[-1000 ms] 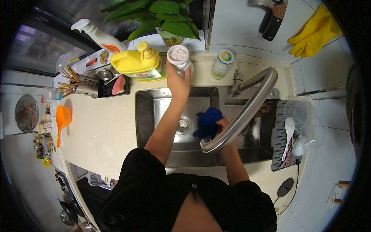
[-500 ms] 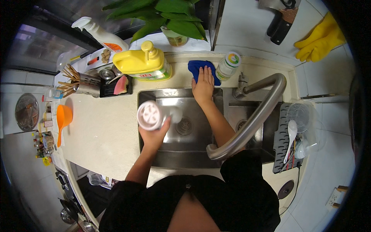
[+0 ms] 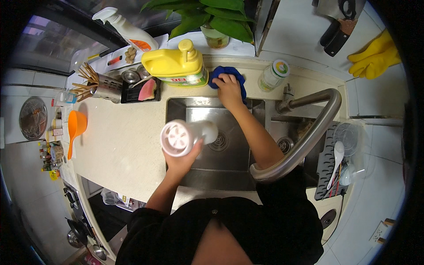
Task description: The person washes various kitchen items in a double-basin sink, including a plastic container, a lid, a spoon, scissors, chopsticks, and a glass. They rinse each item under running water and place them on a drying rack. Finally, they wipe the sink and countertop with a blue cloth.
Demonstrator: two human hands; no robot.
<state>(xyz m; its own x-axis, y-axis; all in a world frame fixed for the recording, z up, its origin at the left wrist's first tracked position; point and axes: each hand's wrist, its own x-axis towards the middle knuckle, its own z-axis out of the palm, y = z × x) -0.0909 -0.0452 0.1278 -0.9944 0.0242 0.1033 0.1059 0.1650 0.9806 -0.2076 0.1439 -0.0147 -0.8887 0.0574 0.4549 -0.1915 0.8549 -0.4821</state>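
Above the left part of the steel sink (image 3: 212, 178), my left hand (image 3: 182, 162) is wrapped round a pale pink-and-white bottle (image 3: 177, 137). One end of the bottle, with a petal-like pattern, faces up toward me; the see-through body points away to the right and is slightly blurred. On the ledge behind the sink, my right hand (image 3: 229, 92) grips a blue cloth (image 3: 241, 77), its fingers bent into the bunched fabric. A large yellow pump jug (image 3: 174, 66) stands just left of the cloth. To its right is a clear jar with a white lid (image 3: 273, 76).
The curved steel tap (image 3: 304, 134) arches near my right forearm. Left of the sink, an orange ladle-shaped scoop (image 3: 77, 124) lies by a chopstick holder (image 3: 107, 89) and a black tray with a pink sponge (image 3: 147, 90). A grey drying mat (image 3: 326, 165) is at right.
My right hand, flat on the cloth before, has curled its fingers and bunched it up closer to the yellow jug. My left hand still holds the bottle. The whole view has shifted slightly.
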